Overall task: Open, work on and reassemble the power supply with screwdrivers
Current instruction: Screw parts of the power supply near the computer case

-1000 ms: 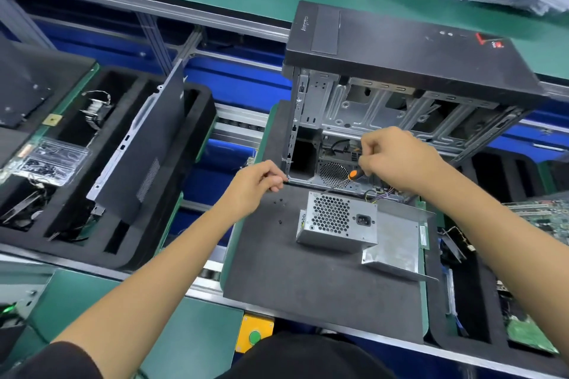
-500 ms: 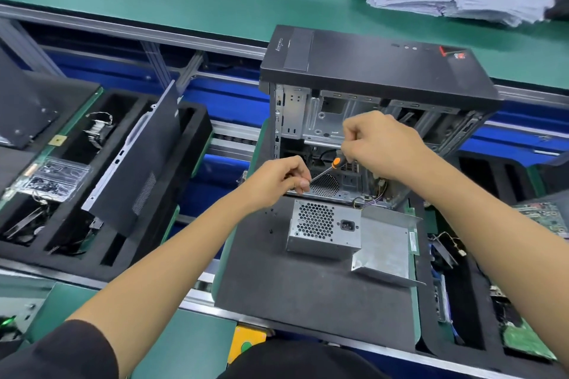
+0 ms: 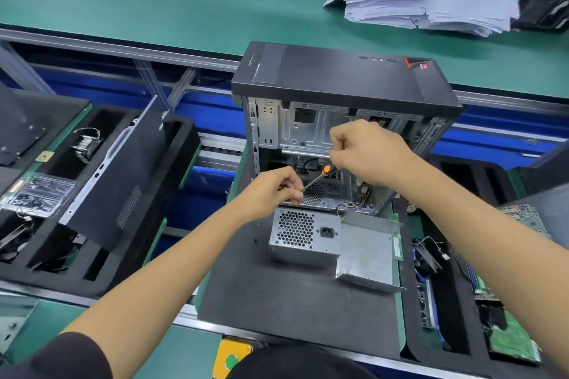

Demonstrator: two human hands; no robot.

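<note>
A silver power supply (image 3: 303,238) with a honeycomb grille and a mains socket lies on the black foam mat (image 3: 292,301), just in front of an open black computer case (image 3: 341,83). My right hand (image 3: 366,152) grips the orange-and-black handle of a screwdriver (image 3: 320,175), whose shaft slants down to the left. My left hand (image 3: 274,186) pinches at the shaft's tip above the power supply's left end; what sits between the fingertips is too small to tell. A bent metal cover plate (image 3: 366,251) rests against the supply's right side.
A black side panel (image 3: 123,175) leans in a foam tray on the left, beside a bag of small parts (image 3: 40,194). Circuit boards (image 3: 514,344) and cables fill trays on the right. Stacked papers (image 3: 421,0) lie on the green bench behind. Small dark screws (image 3: 255,240) dot the mat.
My left hand has moved right from the mat's edge to the screwdriver tip. My right hand has stayed at the case opening. The view has tilted so that more of the bench shows.
</note>
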